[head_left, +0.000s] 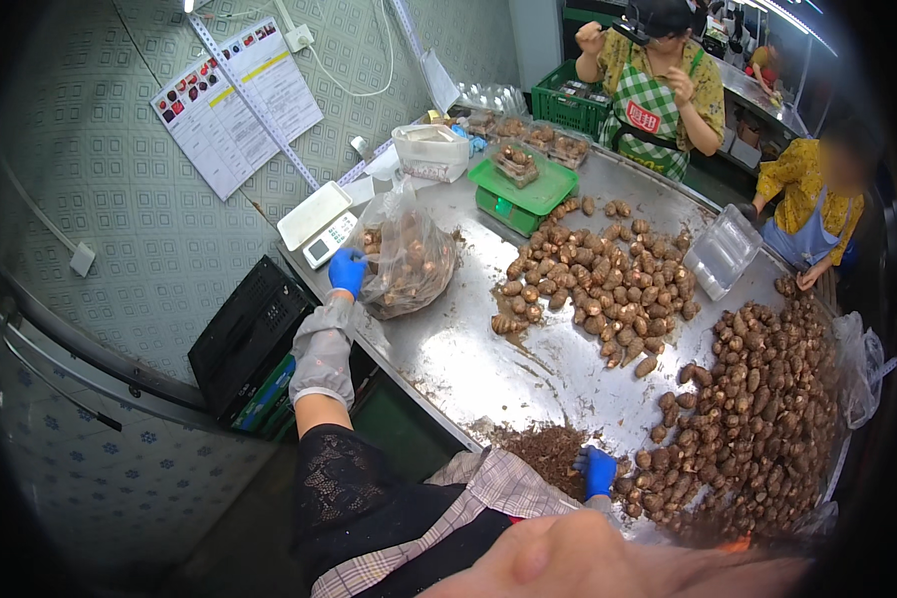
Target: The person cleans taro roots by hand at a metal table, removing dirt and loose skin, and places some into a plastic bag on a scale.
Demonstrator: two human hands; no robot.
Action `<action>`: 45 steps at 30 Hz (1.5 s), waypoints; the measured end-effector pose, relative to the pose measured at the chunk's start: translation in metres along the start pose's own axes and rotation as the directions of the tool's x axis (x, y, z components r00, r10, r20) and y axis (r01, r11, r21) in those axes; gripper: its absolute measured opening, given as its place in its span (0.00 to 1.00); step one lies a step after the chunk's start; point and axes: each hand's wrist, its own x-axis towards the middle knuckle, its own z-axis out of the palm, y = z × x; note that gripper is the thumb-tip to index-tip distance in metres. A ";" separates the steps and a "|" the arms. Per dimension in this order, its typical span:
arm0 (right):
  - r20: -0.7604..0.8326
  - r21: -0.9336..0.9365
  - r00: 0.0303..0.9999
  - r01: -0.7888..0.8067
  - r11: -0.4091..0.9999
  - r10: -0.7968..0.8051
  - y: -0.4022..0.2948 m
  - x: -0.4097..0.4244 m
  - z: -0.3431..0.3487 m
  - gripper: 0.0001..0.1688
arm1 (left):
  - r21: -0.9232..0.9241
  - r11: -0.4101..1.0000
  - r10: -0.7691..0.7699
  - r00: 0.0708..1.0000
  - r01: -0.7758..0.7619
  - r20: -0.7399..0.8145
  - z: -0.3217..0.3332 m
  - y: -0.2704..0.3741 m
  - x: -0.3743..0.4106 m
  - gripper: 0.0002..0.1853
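Note:
My left hand (347,272), in a blue glove, has its fingers curled at the near side of a clear plastic bag (407,258) full of small taro corms. The bag stands upright on the metal table (448,359). In a matching blue glove, my right hand (596,472) is low over the table's near edge. It rests by a heap of brown peel scraps (546,452), just left of a large pile of taro corms (770,404). Its fingers are bent, and whether they grip anything is unclear. A second taro pile (605,276) lies mid-table.
A green scale (523,190) bears a filled clear tray (516,164). Beside the bag sits a white scale (329,238). One co-worker (654,90) stands at the far side; another (815,194) is near an empty clear plastic container (723,250). Black crates (247,336) stand left of the table.

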 end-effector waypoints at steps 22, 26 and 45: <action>-0.028 0.021 0.992 -0.126 0.992 0.127 -0.014 -0.004 0.000 0.12 | -0.799 0.583 -0.415 0.900 0.150 -0.134 -0.028 -0.056 0.095 0.10; 0.016 0.020 0.990 -0.141 0.990 0.141 -0.015 0.013 0.021 0.13 | -0.655 0.743 -0.336 0.923 0.137 -0.189 -0.075 -0.096 0.151 0.22; -0.045 -0.016 0.994 -0.100 0.995 0.099 -0.010 0.005 -0.001 0.16 | 0.134 0.527 0.806 0.544 -0.839 0.234 0.028 0.374 0.095 0.40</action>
